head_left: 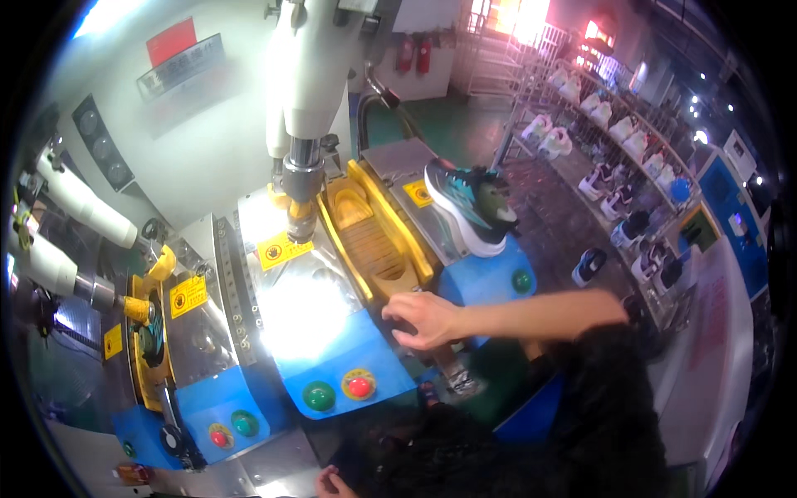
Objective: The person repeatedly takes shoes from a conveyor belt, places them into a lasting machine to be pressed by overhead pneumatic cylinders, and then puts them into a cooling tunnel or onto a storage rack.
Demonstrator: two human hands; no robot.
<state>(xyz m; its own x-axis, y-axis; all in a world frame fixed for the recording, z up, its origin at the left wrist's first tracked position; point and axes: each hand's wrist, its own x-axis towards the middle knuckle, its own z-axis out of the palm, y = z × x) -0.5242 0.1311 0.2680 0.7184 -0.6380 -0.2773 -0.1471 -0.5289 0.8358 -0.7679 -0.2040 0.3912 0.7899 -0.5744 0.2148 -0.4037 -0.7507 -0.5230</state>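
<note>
My right hand (422,320) reaches in from the right, its fingers curled down at the near end of a yellow shoe-shaped mould (378,236). A dark patch shows between thumb and fingers; what they close on is hidden. No shoe lies in this mould. Just right of it, a black and teal sports shoe with a white sole (469,206) rests on the machine's top, across its blue front. My left hand (334,484) is low at the lower edge, mostly cut off, with only a few bent fingers showing. Its grip cannot be made out.
A white press arm (311,83) hangs over the mould's left side. Green (319,396) and red (359,388) buttons sit on the blue front panel. At left, a second press (133,309) bears on a dark shoe (152,340). Shelves of shoes (623,129) stand at right.
</note>
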